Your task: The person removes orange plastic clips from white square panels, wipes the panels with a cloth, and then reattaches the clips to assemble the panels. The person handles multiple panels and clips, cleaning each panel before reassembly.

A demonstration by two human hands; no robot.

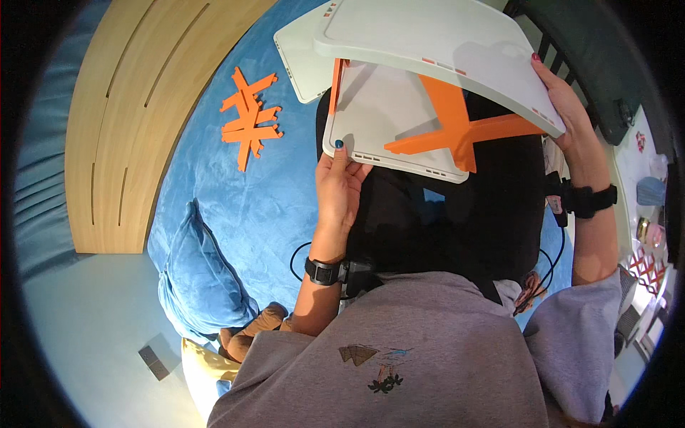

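My left hand (339, 187) grips the near left corner of a lower white plastic panel (382, 103), thumb on top and fingers beneath. Above it tilts an upper white panel (435, 32), its right end held in my right hand (565, 107). Between the two panels stands an orange X-shaped support (460, 130), with one arm reaching out toward the right. A second orange piece (333, 85) shows edge-on at the left side, joining the panels there. Slots line the panels' edges. The far side of the assembly is hidden under the upper panel.
Several orange X-shaped supports (250, 121) lie heaped on the blue bedding (207, 153). Another white panel (303, 60) rests beyond them. A black surface (435, 228) lies beneath the assembly. A blue pillow (203, 274) and a slotted wooden headboard (118, 128) are at the left.
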